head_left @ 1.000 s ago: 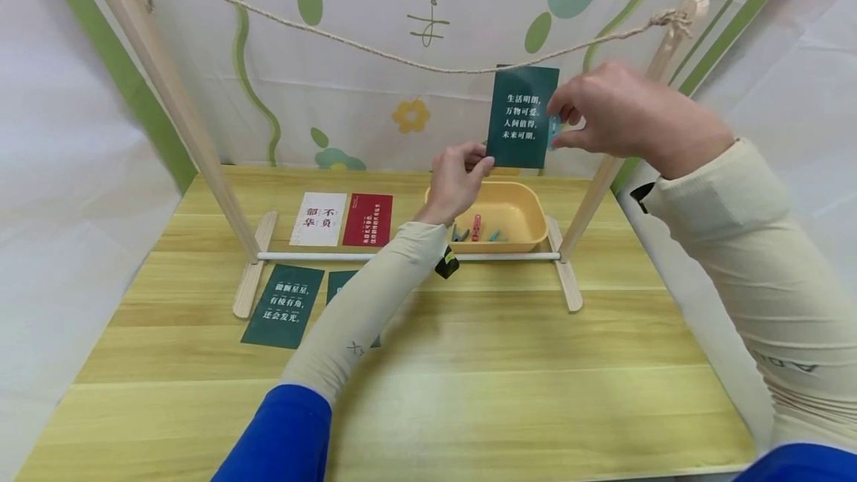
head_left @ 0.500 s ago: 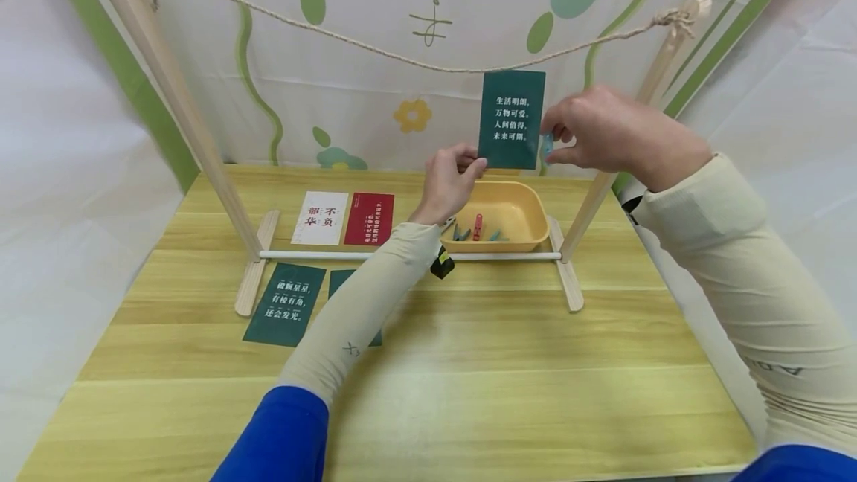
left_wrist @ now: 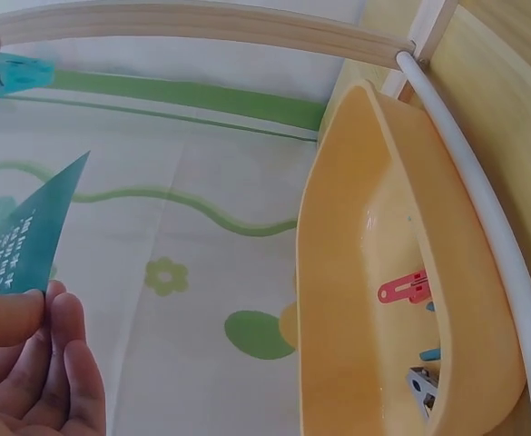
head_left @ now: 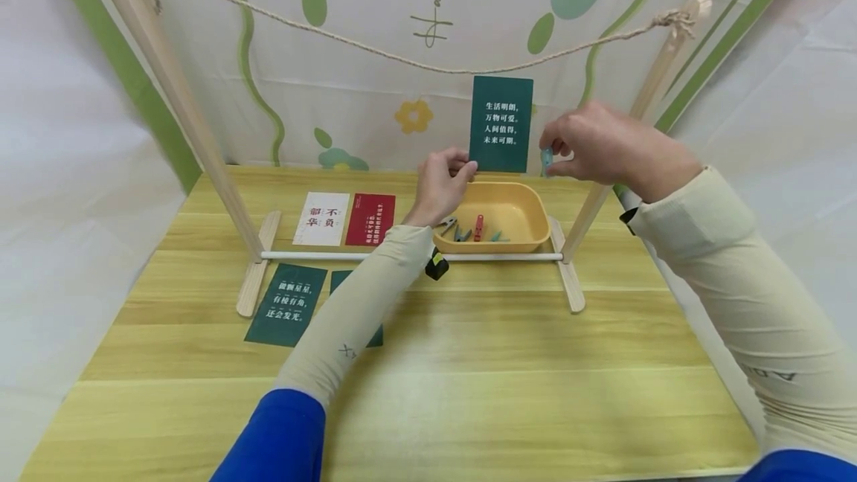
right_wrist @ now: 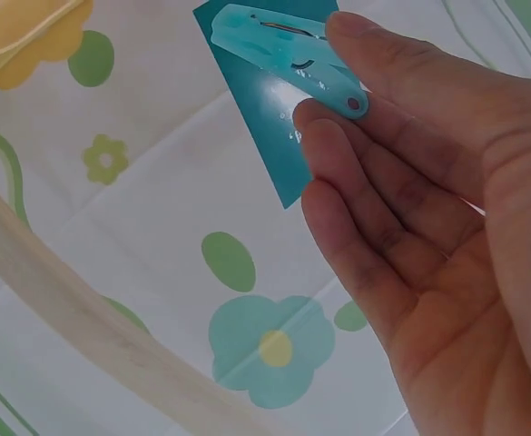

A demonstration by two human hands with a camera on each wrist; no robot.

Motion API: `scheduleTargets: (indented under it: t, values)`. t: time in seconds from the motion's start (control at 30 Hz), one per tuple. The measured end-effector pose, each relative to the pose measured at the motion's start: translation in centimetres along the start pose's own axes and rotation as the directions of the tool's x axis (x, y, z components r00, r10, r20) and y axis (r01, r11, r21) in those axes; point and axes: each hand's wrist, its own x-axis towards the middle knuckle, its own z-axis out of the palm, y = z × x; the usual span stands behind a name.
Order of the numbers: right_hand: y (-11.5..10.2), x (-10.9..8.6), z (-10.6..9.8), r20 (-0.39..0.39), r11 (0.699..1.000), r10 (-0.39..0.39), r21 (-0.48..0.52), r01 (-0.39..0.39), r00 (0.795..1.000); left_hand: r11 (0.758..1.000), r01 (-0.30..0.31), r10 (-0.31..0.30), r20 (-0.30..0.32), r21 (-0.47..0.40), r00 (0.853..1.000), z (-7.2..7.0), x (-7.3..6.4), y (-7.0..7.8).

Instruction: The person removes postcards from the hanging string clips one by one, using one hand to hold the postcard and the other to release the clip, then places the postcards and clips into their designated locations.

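Note:
My left hand (head_left: 442, 183) pinches the lower left corner of a dark green card (head_left: 501, 125) with white lettering. The card stands upright in the air, its top edge just below the sagging twine (head_left: 375, 50). To its right, my right hand (head_left: 605, 147) holds a light blue clothespin (head_left: 547, 161) between thumb and fingers, apart from the card in the head view. The right wrist view shows the clothespin (right_wrist: 288, 54) close up, overlapping the card (right_wrist: 265, 118) behind it. In the left wrist view the card (left_wrist: 34, 232) rises from between thumb and fingers.
A wooden frame (head_left: 181, 95) carries the twine, with a white rod (head_left: 335, 255) low across it. Behind the rod sits a yellow tray (head_left: 535, 218) with several clothespins, including a red one (head_left: 479, 227). White (head_left: 321, 219), red (head_left: 370, 219) and green (head_left: 286, 305) cards lie at left.
The card has come down and left, from overlapping the twine to just under it. My right hand with the clothespin has lowered and drawn away from the card's edge.

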Motion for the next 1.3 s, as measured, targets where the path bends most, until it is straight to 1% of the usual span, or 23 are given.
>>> scheduleTargets:
  t: [0.13, 0.27, 0.53, 0.7, 0.87, 0.97, 1.1, 1.3]
  values:
    - [0.1, 0.0, 0.5, 0.005, 1.000, 0.006, 0.014, -0.006, 1.000, 1.000, 0.008, -0.008, 0.002, 0.020, 1.000, -0.4, 0.0, -0.3]
    - [0.2, 0.0, 0.8, 0.013, 1.000, 0.013, 0.021, -0.014, 1.000, 1.000, 0.019, -0.019, -0.001, 0.012, 1.000, -0.7, 0.0, -0.6]
    - [0.5, 0.1, 1.7, -0.002, 1.000, -0.022, 0.019, 0.022, 1.000, 0.999, 0.034, -0.034, -0.021, 0.015, 0.999, -1.2, -0.2, -1.0]
    - [0.4, 0.2, 1.9, -0.006, 0.999, -0.026, 0.032, 0.027, 1.000, 0.999, 0.046, -0.045, -0.022, 0.003, 0.999, -1.5, -0.4, -1.2]
    - [0.3, 0.3, 2.4, 0.009, 0.999, -0.002, 0.054, 0.001, 1.000, 0.997, 0.072, -0.073, -0.016, -0.027, 0.997, -1.8, -0.5, -1.7]
    - [0.4, 0.2, 3.0, 0.022, 0.998, 0.013, 0.068, -0.014, 1.000, 0.996, 0.089, -0.090, -0.017, -0.022, 0.996, -1.8, -0.6, -1.9]
    - [0.5, 0.2, 3.6, 0.019, 0.996, 0.014, 0.083, -0.016, 1.000, 0.996, 0.092, -0.092, -0.016, -0.020, 0.996, -1.9, -0.7, -2.4]
    - [0.5, 0.4, 4.2, 0.026, 0.996, 0.016, 0.090, -0.018, 1.000, 0.994, 0.096, -0.097, -0.023, -0.047, 0.995, -2.3, -0.8, -3.0]
